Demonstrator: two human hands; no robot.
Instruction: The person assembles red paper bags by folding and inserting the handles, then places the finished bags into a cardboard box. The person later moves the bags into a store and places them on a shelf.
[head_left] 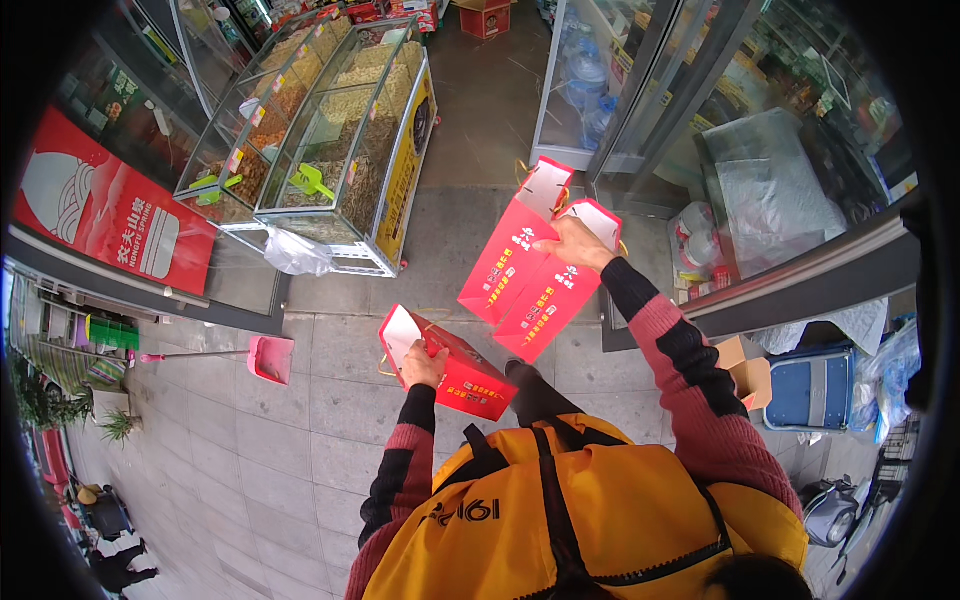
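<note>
My left hand [424,366] grips the upper edge of a red paper gift bag [468,385] with white inside and yellow print. That bag tilts to the right, its opening facing up and left. Farther off and to the right, my right hand [577,243] is closed on the top edges of two more bags of the same kind. One red gift bag [505,250] sits on the left, its top open. The other red gift bag [550,310] overlaps it on the near side. Golden cord handles show at the bag tops.
A glass-sided bin cart [345,215] of dried goods with green scoops stands ahead left, beside a doorway. Glass doors [640,120] flank the right. A pink long-handled dustpan [270,360] lies on the grey paving. A blue folding chair [810,390] and an open cardboard box [745,372] are at right.
</note>
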